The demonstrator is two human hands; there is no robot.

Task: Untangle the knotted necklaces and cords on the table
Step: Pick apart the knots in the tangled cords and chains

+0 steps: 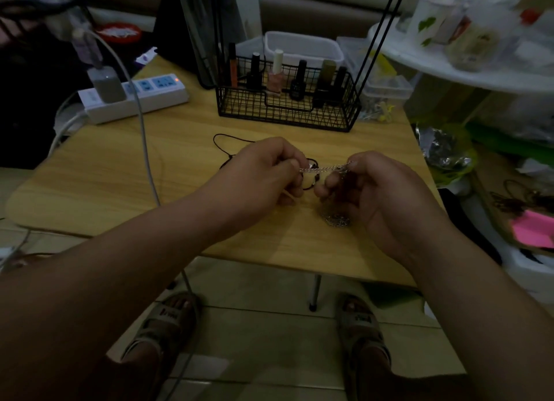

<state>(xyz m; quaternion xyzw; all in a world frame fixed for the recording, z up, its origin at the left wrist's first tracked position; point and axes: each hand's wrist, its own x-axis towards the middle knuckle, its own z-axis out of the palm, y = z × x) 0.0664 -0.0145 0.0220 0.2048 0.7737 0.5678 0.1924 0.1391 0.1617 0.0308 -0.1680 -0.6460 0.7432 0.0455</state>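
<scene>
Left hand (263, 170), right hand (370, 188) pinch silver chain (323, 169) taut, likely exposing its knot | black cord (214, 139) slack at 10 o'clock; untouched

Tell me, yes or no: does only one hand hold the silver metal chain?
No: the left hand and right hand each pinch the silver metal chain, stretched between them.

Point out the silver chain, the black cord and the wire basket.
silver chain (322, 169): head view, on the middle of its taut, raised stretch.
black cord (223, 134): head view, on the top of its loop lying on the table.
wire basket (239, 104): head view, on the left part of its front wall.
</scene>
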